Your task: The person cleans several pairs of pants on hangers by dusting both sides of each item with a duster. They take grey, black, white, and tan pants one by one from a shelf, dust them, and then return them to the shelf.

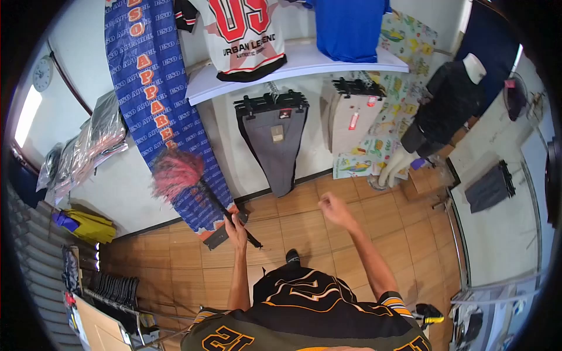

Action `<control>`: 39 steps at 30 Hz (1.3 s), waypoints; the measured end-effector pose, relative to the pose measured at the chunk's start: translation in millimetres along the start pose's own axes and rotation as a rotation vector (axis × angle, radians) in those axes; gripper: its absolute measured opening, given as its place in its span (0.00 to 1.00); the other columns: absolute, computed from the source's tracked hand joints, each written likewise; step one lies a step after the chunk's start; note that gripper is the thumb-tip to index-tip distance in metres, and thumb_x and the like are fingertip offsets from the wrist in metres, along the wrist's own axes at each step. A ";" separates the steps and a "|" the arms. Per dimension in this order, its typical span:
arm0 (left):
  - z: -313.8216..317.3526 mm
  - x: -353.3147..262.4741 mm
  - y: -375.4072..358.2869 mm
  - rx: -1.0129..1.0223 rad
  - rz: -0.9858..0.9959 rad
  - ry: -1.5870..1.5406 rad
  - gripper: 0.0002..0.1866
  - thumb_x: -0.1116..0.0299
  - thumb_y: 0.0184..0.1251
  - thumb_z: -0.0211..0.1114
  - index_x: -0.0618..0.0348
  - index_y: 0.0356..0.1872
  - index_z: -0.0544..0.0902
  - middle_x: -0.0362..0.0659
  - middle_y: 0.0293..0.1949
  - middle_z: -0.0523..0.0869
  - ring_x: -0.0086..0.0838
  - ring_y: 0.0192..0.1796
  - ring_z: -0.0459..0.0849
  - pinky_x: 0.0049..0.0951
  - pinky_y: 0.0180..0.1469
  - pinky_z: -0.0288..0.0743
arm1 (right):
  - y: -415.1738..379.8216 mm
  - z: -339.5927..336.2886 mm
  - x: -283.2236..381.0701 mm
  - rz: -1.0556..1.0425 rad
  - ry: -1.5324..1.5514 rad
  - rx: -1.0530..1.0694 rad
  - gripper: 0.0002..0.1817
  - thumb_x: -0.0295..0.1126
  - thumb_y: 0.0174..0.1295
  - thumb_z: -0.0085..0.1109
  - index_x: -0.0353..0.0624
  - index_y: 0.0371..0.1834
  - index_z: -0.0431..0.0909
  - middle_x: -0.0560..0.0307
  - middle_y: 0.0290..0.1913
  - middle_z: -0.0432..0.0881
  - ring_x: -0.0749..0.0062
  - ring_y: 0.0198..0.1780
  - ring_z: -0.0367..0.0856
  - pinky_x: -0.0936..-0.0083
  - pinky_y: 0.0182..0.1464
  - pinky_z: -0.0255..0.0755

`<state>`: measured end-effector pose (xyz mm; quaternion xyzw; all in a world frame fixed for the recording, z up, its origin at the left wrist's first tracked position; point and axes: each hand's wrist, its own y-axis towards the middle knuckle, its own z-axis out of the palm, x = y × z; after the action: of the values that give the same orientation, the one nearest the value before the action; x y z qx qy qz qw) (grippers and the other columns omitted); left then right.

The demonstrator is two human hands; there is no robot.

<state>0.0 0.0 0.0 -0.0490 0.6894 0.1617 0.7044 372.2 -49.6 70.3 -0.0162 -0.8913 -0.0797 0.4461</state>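
My left hand point(235, 230) is wrapped round the dark handle of a feather duster point(177, 175). The duster's pink and black feathers point up and to the left, in front of the lower part of a blue ESO APPAREL banner point(153, 93). Out in front of my body on the other side, my right hand point(335, 209) is raised with its fingers curled in, and nothing shows in it. Grey trousers point(274, 143) hang from clip hangers under the shelf, beyond and between the two hands.
A white shelf point(298, 68) carries a white-and-red jersey point(243, 35) and a blue shirt point(351, 29). Beige trousers point(353, 117) hang below it. At the right stand a dressed mannequin point(448, 96) and a cardboard box point(426, 180). Plastic-wrapped clothes point(93, 143) are at the left.
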 end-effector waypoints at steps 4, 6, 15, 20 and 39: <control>54.3 -12.7 41.3 0.008 0.050 0.167 0.09 0.68 0.81 0.52 0.61 0.50 0.77 0.33 0.31 0.71 0.18 0.33 0.67 0.22 0.35 0.64 | 129.3 -45.9 19.0 -0.028 -0.046 -0.047 0.16 0.33 0.63 0.63 0.37 0.49 0.76 0.43 0.39 0.87 0.49 0.43 0.87 0.60 0.45 0.78; 65.6 -15.9 47.7 -0.021 0.085 0.189 0.10 0.68 0.80 0.54 0.62 0.51 0.78 0.33 0.31 0.72 0.19 0.32 0.67 0.24 0.35 0.66 | 192.6 -40.8 18.2 -0.072 0.009 -0.036 0.16 0.32 0.62 0.63 0.36 0.49 0.75 0.43 0.39 0.87 0.48 0.44 0.86 0.60 0.46 0.78; 97.6 -38.7 -12.4 -0.217 -0.311 0.634 0.19 0.56 0.76 0.59 0.66 0.37 0.79 0.52 0.21 0.73 0.32 0.25 0.73 0.39 0.30 0.68 | 453.3 7.0 15.3 -0.546 -0.171 -0.103 0.15 0.28 0.58 0.64 0.38 0.48 0.76 0.42 0.46 0.84 0.43 0.50 0.82 0.53 0.51 0.76; 148.7 -32.3 -71.9 -0.486 -0.414 0.722 0.19 0.56 0.76 0.57 0.66 0.35 0.77 0.56 0.21 0.77 0.46 0.25 0.77 0.45 0.30 0.69 | 497.9 17.3 19.1 -0.648 -0.304 0.015 0.14 0.31 0.58 0.67 0.43 0.46 0.79 0.45 0.45 0.83 0.43 0.49 0.81 0.52 0.50 0.76; 248.9 -162.3 -112.1 -1.311 0.015 0.440 0.14 0.61 0.83 0.47 0.58 0.56 0.75 0.33 0.23 0.69 0.19 0.23 0.68 0.26 0.24 0.63 | 400.4 -40.7 105.8 -0.769 0.142 0.730 0.12 0.28 0.60 0.64 0.35 0.29 0.69 0.48 0.24 0.72 0.56 0.28 0.76 0.65 0.35 0.69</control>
<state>271.4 -59.0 154.1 -0.4916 0.5764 0.5364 0.3720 380.8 334.6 229.8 0.4734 -0.7702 0.0770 0.4204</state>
